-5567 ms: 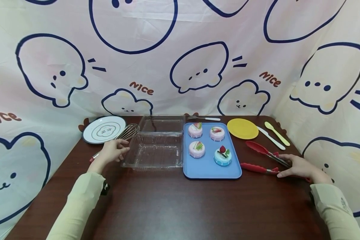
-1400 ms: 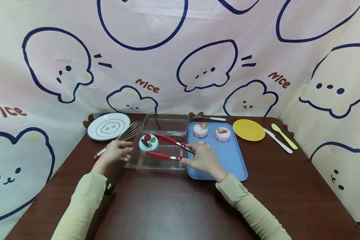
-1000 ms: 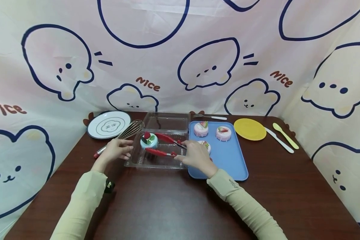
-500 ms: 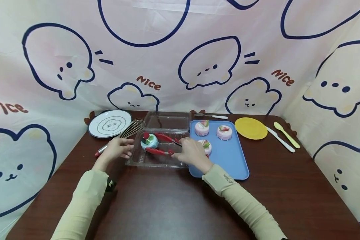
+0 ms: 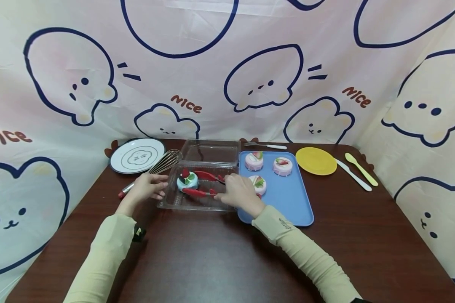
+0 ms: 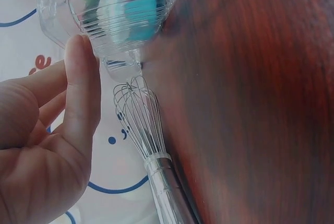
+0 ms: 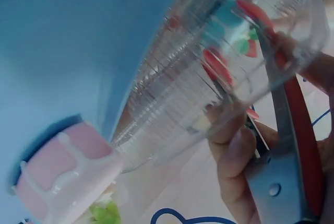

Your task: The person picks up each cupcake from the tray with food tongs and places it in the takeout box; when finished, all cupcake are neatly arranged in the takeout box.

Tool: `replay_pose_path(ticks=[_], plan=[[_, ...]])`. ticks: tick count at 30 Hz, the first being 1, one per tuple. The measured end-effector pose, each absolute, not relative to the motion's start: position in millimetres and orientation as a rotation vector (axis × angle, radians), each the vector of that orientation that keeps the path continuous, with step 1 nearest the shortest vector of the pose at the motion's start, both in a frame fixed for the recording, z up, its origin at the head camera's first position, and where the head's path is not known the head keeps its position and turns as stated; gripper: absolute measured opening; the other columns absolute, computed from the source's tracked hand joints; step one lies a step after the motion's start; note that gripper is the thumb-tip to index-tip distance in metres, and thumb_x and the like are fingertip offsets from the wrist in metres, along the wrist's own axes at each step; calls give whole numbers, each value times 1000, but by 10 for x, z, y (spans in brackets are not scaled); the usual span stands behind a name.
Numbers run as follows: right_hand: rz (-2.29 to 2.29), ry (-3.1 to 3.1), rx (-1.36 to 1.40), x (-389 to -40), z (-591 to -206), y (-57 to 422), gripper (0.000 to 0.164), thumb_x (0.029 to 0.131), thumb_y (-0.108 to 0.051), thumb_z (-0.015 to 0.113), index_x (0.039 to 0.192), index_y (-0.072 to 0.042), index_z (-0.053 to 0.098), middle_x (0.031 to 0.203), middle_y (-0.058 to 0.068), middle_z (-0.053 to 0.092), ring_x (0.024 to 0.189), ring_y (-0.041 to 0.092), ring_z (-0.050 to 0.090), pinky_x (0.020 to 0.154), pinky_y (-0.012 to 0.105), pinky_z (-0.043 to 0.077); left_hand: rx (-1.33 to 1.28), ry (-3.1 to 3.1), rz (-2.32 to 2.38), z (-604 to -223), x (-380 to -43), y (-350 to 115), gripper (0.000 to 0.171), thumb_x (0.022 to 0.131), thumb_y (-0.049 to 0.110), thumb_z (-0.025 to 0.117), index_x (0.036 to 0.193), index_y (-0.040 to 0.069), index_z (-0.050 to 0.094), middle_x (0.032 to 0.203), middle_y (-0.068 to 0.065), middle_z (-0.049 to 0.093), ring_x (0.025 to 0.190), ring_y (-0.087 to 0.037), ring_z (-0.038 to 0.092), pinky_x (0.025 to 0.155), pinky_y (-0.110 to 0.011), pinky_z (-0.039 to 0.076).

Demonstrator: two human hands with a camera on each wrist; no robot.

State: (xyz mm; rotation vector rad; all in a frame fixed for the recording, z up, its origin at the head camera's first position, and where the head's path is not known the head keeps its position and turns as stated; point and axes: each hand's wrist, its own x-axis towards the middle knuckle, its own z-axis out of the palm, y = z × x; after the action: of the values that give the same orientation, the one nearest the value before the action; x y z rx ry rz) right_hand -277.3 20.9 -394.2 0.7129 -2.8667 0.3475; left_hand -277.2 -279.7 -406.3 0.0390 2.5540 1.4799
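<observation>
My right hand point(image 5: 239, 192) grips a pair of red-tipped tongs point(image 5: 199, 192) over the clear plastic container point(image 5: 212, 206). Between the tips sits a small blue cake point(image 5: 187, 181) topped with a red berry and green leaves, inside the container's left part; whether the tips still press on it I cannot tell. My left hand point(image 5: 148, 188) is at the container's left edge with relaxed fingers. In the left wrist view a fingertip of that hand point(image 6: 49, 135) overlaps the container wall point(image 6: 57, 4); contact is unclear. The right wrist view shows the tongs point(image 7: 292, 145) in my fingers.
Several pink cakes point(image 5: 282, 166) stand on the blue tray point(image 5: 288, 206) right of the container. A whisk point(image 5: 167, 162) and a white plate point(image 5: 117, 162) lie left. A fork point(image 5: 265, 146), yellow plate point(image 5: 316, 161), white knife point(image 5: 354, 176) and yellow spoon point(image 5: 361, 169) lie at the back and right.
My right hand has picked up the tongs from the table at the right. The blue cake has gone from the tray leftward and down into the container. The left hand stays by the container.
</observation>
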Motion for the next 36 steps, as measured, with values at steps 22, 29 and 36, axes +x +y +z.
replay_pose_path(ticks=[22,29,36], plan=[[404,-2911,692,-2737,-3937,176,44,68,-52,72,75,-11,56,63,0,48,49,15,46,37,27,37,29,2554,1512,-4067,-2757,-2772,38,91,6,53,125,-10,47,86,-17,62,62,-15,62,60,-32,56],[392,-2878,706,-2726,-3974,183,45,70,-52,70,79,-10,58,63,-1,46,49,14,45,37,26,36,15,2549,1509,-4061,-2748,-2781,38,91,6,54,125,-10,47,88,-17,63,63,-15,62,60,-32,56],[381,-2877,695,-2712,-3964,185,48,69,-52,71,85,-9,58,67,-1,49,51,13,45,38,25,36,18,2558,1514,-4046,-2750,-2779,39,90,6,55,124,-11,47,83,-13,63,61,-14,62,59,-32,56]])
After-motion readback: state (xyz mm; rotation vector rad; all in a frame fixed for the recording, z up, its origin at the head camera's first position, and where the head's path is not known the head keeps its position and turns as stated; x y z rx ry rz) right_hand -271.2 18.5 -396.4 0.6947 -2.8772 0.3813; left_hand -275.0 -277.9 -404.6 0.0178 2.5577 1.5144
